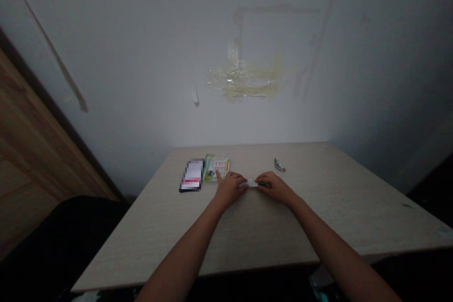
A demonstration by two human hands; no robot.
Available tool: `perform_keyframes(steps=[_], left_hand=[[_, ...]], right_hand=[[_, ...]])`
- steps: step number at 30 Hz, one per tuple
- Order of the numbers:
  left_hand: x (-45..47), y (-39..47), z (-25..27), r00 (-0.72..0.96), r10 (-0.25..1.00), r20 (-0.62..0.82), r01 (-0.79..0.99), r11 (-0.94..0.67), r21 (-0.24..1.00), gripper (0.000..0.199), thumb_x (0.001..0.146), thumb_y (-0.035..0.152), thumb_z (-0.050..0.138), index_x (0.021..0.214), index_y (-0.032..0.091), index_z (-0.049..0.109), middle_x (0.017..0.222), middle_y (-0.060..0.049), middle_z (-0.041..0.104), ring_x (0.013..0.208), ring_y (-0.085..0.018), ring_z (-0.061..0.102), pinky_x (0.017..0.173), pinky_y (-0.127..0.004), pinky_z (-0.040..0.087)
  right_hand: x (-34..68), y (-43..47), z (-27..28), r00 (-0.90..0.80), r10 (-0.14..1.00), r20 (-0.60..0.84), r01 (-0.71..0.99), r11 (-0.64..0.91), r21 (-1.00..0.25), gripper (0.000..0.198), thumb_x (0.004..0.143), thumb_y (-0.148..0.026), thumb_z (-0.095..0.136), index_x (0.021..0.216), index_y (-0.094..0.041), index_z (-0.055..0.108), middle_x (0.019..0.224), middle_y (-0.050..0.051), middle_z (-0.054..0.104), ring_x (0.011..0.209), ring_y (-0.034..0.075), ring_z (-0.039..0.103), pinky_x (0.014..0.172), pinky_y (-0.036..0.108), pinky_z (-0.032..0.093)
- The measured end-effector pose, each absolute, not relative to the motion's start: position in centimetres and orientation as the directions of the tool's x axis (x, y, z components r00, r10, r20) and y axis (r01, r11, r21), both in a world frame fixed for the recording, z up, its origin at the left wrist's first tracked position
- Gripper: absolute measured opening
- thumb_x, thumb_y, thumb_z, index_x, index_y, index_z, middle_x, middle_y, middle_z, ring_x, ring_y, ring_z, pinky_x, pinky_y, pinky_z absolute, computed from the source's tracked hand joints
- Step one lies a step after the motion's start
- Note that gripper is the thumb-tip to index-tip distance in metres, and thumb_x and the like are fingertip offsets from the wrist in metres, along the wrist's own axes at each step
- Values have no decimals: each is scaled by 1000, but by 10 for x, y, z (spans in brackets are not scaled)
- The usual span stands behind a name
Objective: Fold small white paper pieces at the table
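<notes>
Between my two hands, low over the table, is a small slim white item (251, 183) with a dark part at its right end; its kind is too small to make out. My left hand (230, 189) pinches its left end, thumb lifted away to the side. The right end is in the fingers of my right hand (275, 188), which hide part of it. Just beyond my left hand lies a green and white printed packet (218, 166). A small crumpled green and white wrapper (279, 165) rests beyond my right hand.
A phone (193, 175) with a blurred screen lies left of the packet. The pale wooden table (269, 236) meets a grey wall (141, 56) with peeling tape (247, 82). At the left are a wooden panel (28, 118) and a dark rounded shape (81, 231).
</notes>
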State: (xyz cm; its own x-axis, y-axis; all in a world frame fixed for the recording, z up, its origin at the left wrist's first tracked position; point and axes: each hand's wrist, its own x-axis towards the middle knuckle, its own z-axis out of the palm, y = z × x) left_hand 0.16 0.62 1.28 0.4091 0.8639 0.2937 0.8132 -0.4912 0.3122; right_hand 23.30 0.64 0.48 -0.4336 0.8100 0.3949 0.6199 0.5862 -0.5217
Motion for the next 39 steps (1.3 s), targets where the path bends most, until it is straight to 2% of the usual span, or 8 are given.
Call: perform_keyframes(steps=[12, 16, 20, 24, 27, 31, 36, 39], left_hand=[[5, 5, 16, 384, 873, 302, 834, -468, 293, 34, 97, 47, 39, 103, 32, 68, 117, 0, 67, 119, -23, 51, 106, -77, -8], [6, 6, 14, 348, 877, 330, 856, -441, 269, 39, 94, 54, 41, 121, 33, 59, 126, -3, 62, 125, -26, 47, 108, -76, -3], [6, 8, 9, 285, 886, 367, 898, -380, 222, 64, 86, 57, 56, 142, 32, 39, 135, -8, 56, 129, -30, 43, 108, -77, -1], [6, 11, 5, 237, 901, 364, 922, -327, 208, 76, 82, 53, 60, 148, 31, 28, 138, -10, 53, 131, -32, 41, 108, -78, 4], [7, 13, 4, 217, 918, 333, 937, -291, 193, 78, 82, 53, 61, 149, 30, 27, 140, -12, 50, 132, -34, 40, 108, -77, 7], [7, 12, 5, 198, 928, 316, 945, -267, 190, 75, 83, 53, 59, 147, 26, 31, 142, -13, 48, 132, -34, 39, 108, -77, 6], [6, 9, 10, 226, 930, 289, 933, -292, 209, 56, 84, 48, 60, 135, 34, 46, 140, -8, 49, 132, -33, 39, 106, -79, 6], [5, 9, 11, 234, 935, 268, 927, -297, 228, 39, 84, 46, 61, 122, 38, 59, 139, -6, 50, 132, -33, 39, 105, -80, 4]], right_hand=[[231, 3, 13, -409, 839, 359, 609, 544, -577, 25, 87, -38, 58, 95, -22, 76, 97, 6, 75, 96, 22, 65, 90, 35, 48], [231, 3, 13, -375, 851, 368, 646, 525, -554, 29, 91, -37, 52, 91, -21, 76, 90, 6, 74, 89, 21, 65, 84, 34, 48], [230, 8, 9, -330, 856, 397, 667, 509, -544, 32, 92, -35, 49, 86, -18, 76, 84, 8, 74, 83, 21, 66, 82, 34, 48], [232, 13, 3, -249, 874, 418, 634, 473, -612, 29, 91, -31, 50, 104, -18, 73, 103, 10, 73, 96, 22, 66, 91, 36, 48], [234, 14, -1, -198, 886, 420, 624, 444, -643, 38, 90, -26, 49, 123, -17, 63, 109, 11, 71, 99, 22, 65, 94, 37, 47], [237, 15, -4, -222, 883, 413, 664, 447, -600, 48, 84, -15, 49, 132, -18, 57, 112, 10, 68, 102, 22, 61, 97, 40, 45], [238, 15, -6, -308, 837, 452, 696, 522, -492, 38, 79, -9, 53, 112, -19, 69, 114, 11, 63, 109, 23, 55, 101, 42, 42], [237, 13, -8, -309, 834, 457, 727, 517, -452, 31, 77, -10, 58, 103, -19, 73, 124, 13, 58, 119, 26, 50, 105, 45, 38]])
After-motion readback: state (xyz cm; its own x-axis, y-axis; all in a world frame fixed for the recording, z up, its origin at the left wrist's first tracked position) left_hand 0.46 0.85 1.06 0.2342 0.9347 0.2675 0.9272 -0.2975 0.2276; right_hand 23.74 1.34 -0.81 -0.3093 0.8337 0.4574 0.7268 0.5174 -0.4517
